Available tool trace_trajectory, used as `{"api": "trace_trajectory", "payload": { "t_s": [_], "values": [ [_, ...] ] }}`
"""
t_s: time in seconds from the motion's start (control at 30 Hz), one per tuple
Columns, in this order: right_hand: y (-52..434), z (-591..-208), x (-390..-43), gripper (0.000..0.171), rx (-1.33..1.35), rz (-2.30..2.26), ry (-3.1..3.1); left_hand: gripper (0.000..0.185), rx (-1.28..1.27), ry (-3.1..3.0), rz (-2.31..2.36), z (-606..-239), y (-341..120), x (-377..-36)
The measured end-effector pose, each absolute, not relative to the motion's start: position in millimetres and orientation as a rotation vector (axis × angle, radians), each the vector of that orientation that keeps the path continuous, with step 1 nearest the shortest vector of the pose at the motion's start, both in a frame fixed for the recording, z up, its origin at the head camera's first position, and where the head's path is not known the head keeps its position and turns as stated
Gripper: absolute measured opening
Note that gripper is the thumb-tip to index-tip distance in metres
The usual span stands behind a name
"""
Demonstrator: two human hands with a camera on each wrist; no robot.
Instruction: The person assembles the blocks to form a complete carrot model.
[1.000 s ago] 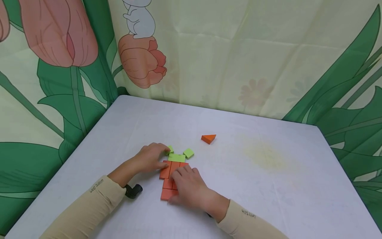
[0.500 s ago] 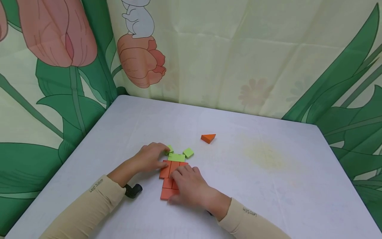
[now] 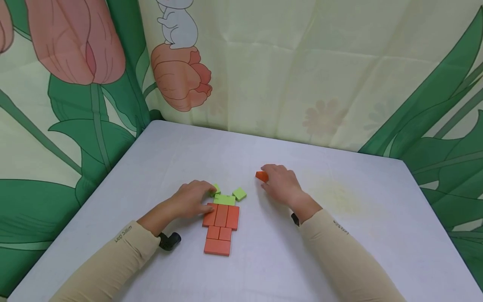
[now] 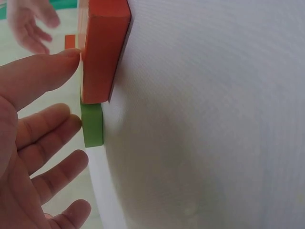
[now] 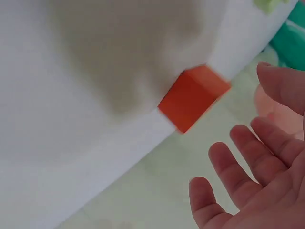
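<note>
Several flat red blocks [image 3: 221,217] lie fitted together on the table, with a light green block [image 3: 224,200] against their far edge. Beyond it sit two small green blocks; the right one [image 3: 239,194] is turned at an angle, the left one [image 3: 217,188] partly hidden by fingers. My left hand [image 3: 190,199] rests at the left side, its thumb [image 4: 47,71] touching the top-left red block [image 4: 102,52], its other fingers loosely spread. My right hand [image 3: 281,184], fingers apart, hovers over an orange triangular block [image 3: 261,176]. In the right wrist view that orange block [image 5: 188,102] stands apart from the fingertips.
A white cloth covers the table [image 3: 358,251]. A printed curtain [image 3: 271,75] with flowers rises behind its far edge. Black wrist cameras [image 3: 170,241] hang below the wrists.
My right hand has left the red blocks and moved far and right to the orange triangular block, uncovering the lower red blocks. The left hand stays where it was.
</note>
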State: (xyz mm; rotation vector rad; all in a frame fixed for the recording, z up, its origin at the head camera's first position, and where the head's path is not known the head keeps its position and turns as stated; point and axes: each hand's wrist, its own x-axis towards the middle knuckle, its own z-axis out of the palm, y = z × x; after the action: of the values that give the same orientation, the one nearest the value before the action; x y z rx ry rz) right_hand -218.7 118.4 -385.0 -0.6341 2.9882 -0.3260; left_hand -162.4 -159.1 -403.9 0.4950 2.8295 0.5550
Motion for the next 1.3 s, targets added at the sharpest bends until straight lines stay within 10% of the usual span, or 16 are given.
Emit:
{"api": "trace_trajectory", "payload": {
  "t_s": [0.8,1.3],
  "values": [
    [122.1,-393.9,-232.7,0.025,-0.569,-0.503,2.921,0.049,0.505,2.834,0.534,-403.0,-158.3,-161.0],
    [100.5,-373.5,-148.9,0.013,-1.104,-0.612,2.831,0.05,0.497,2.821,0.549,-404.4,-159.1,-163.9]
  ]
}}
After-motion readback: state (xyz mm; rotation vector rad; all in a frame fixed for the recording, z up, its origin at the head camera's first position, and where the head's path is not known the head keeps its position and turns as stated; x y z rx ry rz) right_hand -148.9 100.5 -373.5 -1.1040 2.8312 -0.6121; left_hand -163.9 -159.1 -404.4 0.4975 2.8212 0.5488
